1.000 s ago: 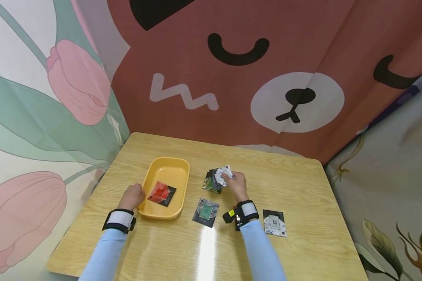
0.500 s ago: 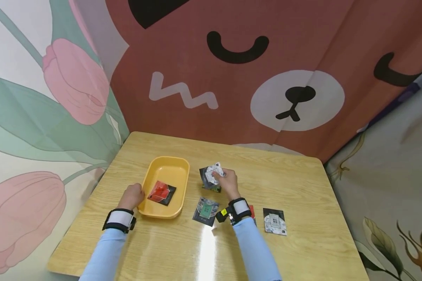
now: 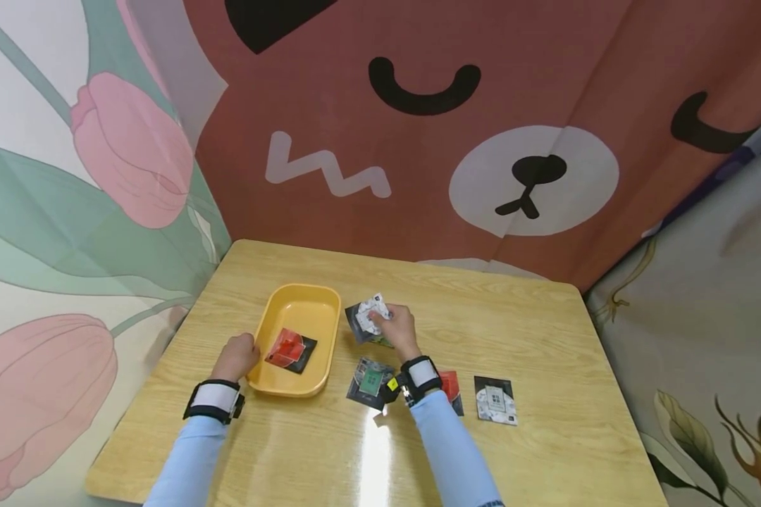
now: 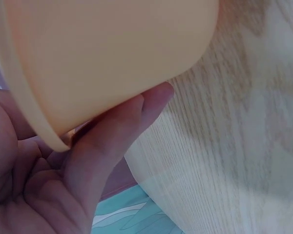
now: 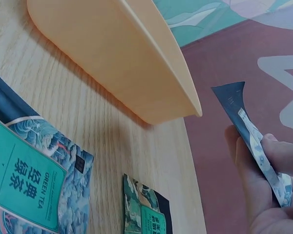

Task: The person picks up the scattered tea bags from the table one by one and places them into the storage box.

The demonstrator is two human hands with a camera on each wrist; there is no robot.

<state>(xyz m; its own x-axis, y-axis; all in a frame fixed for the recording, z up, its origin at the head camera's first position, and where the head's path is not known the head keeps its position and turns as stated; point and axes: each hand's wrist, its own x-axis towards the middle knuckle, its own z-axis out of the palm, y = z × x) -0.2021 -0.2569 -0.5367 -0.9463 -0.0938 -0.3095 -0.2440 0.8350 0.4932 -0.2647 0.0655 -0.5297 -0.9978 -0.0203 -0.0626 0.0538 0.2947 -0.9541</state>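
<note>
My left hand [image 3: 236, 357] grips the left rim of a yellow plastic tray [image 3: 304, 313]; in the left wrist view its fingers [image 4: 107, 131] curl under the rim against the outer wall. Inside the tray lies a red-and-black tea packet [image 3: 287, 348]. Just right of the tray, my right hand [image 3: 398, 331] pinches a white-and-dark tea packet [image 3: 366, 318] between thumb and fingers, raised off the table in the right wrist view. Below that hand lies a green-labelled packet [image 5: 145, 209], mostly covered in the head view. Nearer sits another packet marked GREEN TEA [image 5: 29, 175].
On the wooden table [image 3: 558, 352], a red packet [image 3: 450, 386] lies partly behind my right forearm. A black-and-white packet [image 3: 495, 400] is farther right. Printed curtains [image 3: 330, 232] stand behind the table and at its sides.
My right hand has moved left toward the tray, carrying the white-and-dark packet. The red packet has come out from behind the right forearm. The left hand stays on the tray.
</note>
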